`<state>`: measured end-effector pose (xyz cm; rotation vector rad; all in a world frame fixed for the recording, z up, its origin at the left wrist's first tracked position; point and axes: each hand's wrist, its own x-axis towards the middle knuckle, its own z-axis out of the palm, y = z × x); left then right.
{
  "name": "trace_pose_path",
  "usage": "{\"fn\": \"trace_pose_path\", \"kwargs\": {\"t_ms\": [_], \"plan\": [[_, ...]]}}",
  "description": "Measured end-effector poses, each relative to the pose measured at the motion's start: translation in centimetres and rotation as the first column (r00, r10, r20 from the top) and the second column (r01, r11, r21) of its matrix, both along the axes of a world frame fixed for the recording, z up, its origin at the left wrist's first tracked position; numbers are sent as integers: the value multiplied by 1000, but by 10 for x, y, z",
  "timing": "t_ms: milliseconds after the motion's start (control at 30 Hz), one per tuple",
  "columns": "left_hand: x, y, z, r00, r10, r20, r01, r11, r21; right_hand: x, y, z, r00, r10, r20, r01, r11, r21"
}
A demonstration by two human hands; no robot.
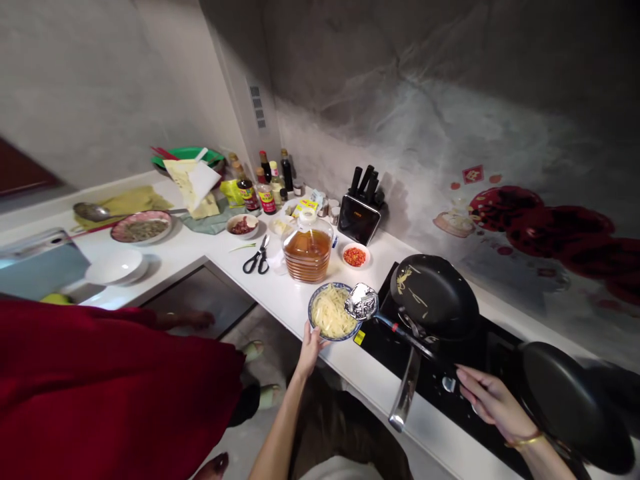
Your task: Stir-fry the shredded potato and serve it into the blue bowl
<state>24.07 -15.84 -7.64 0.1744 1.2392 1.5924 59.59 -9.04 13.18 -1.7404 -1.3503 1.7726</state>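
My left hand [312, 347] grips the near rim of a blue-patterned bowl [310, 312] full of pale yellow shreds, which look like potato [331, 313]. My right hand [493, 402] is closed round the dark end of a long-handled metal ladle [361, 301]. The ladle's shiny head is over the right side of the bowl, touching or just above the shreds. Right of the bowl, a black frying pan [443, 300] sits on the stove with a few shreds stuck inside. Its silver handle [406, 390] points towards me.
Behind the bowl stand an oil jug [307, 257] and a small bowl of chopped red chili [355, 255]. Scissors [257, 260] lie to the left, and a knife block [360, 217] is against the wall. Another dark pan [565, 400] is at right. A person in red [115, 387] stands at left.
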Motion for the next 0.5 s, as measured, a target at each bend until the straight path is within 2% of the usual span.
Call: {"fn": "trace_pose_path", "kwargs": {"t_ms": [100,200,267,333,400,467,500], "plan": [[-2,1,-12,1000,-8,-4,8,1000,1,3,-12,-2,995,-90,-46,89,996,-19],[-7,4,-20,999,-34,-7,34,999,7,19,-23,-1,963,-250,-96,249,968,-29],[-11,7,-24,998,-56,-27,56,998,-5,32,-24,1,937,-340,-82,344,938,40],[-16,11,-27,996,-74,-52,73,997,-31,42,-15,1,924,-383,-18,379,906,191],[-21,15,-26,993,-97,-72,92,993,-70,46,4,-2,920,-371,126,292,863,411],[-25,18,-21,985,-128,-115,114,986,-120,40,30,-8,865,-351,360,63,786,615],[-27,18,-18,974,-142,-177,115,981,-157,34,44,-12,800,-347,489,-86,741,666]]}}
